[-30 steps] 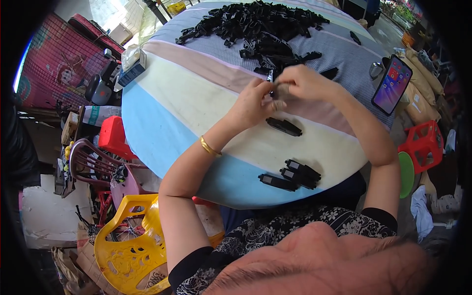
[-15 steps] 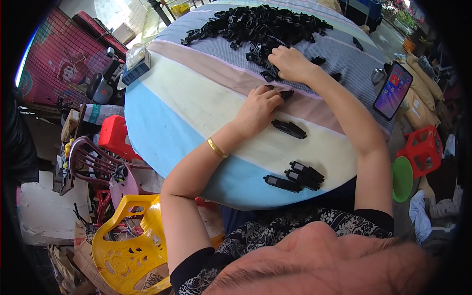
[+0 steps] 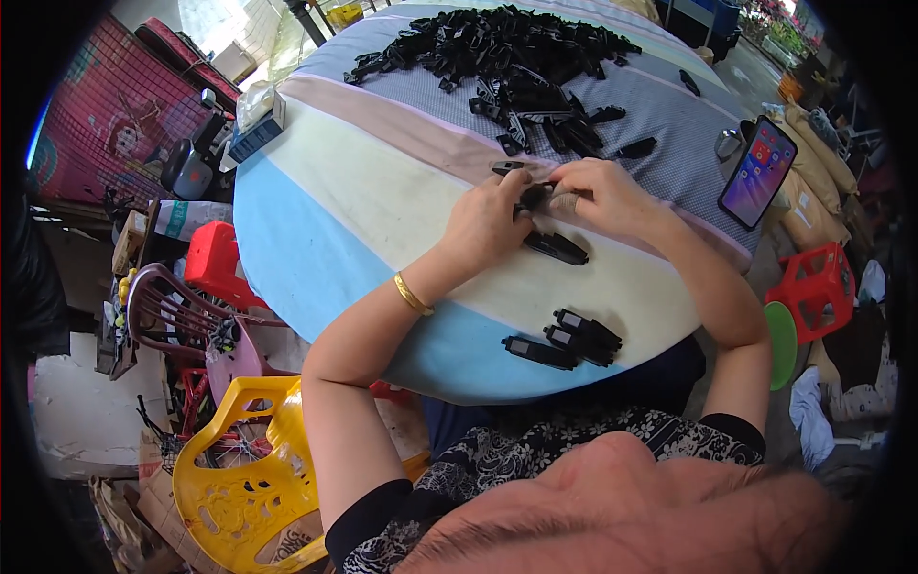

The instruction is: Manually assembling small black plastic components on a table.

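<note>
My left hand [image 3: 492, 222] and my right hand [image 3: 601, 196] meet over the middle of the round table [image 3: 325, 220], both gripping one small black plastic part [image 3: 535, 194] between the fingertips. A gold bangle [image 3: 412, 295] sits on my left wrist. Just below the hands lies a single long black piece [image 3: 557, 248]. Nearer to me, close to the table's front edge, a few assembled black pieces [image 3: 566, 341] lie together. A large heap of black plastic parts [image 3: 507, 53] covers the far side of the striped cloth.
A smartphone [image 3: 757, 172] with a lit screen stands at the table's right. A yellow plastic chair [image 3: 239, 469] and a red stool [image 3: 212, 263] are at the left, another red stool [image 3: 822, 287] at the right. Clutter surrounds the table.
My right hand has come back from the heap of parts toward the left hand, and both hands have closed together on one black part.
</note>
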Available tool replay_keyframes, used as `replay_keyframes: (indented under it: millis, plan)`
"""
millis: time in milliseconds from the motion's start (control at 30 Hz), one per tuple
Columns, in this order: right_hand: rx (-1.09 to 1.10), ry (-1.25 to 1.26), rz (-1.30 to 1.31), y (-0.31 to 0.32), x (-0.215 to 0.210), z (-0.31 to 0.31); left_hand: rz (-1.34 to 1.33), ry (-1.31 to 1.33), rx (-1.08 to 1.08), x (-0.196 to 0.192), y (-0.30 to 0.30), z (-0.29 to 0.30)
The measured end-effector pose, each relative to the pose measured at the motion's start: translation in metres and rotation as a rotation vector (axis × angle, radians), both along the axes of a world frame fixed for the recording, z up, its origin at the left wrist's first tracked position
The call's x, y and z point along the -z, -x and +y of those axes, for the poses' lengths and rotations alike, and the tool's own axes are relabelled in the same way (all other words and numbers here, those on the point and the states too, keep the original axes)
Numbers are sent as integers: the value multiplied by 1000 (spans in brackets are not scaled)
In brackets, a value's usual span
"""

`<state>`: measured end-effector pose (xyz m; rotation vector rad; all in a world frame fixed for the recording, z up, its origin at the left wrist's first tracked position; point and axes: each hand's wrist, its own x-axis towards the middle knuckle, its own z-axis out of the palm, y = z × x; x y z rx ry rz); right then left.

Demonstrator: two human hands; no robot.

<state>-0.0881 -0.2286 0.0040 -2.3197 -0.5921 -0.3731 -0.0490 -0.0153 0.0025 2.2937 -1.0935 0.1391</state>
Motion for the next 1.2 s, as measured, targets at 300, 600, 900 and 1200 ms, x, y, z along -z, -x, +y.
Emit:
replay_keyframes:
  millis: [300, 600, 900, 1200]
  plan:
    - [140, 7, 240, 15, -7, 16, 893, 169, -12, -3, -31, 13]
    - [42, 90, -202, 6, -2, 15, 119, 88, 19, 6, -19, 5]
    - [-19, 149, -109, 1, 0, 12, 200, 102, 40, 2, -16, 5]
    - [-98, 138, 118, -38, -18, 22, 397, -61, 282, -6, -19, 6]
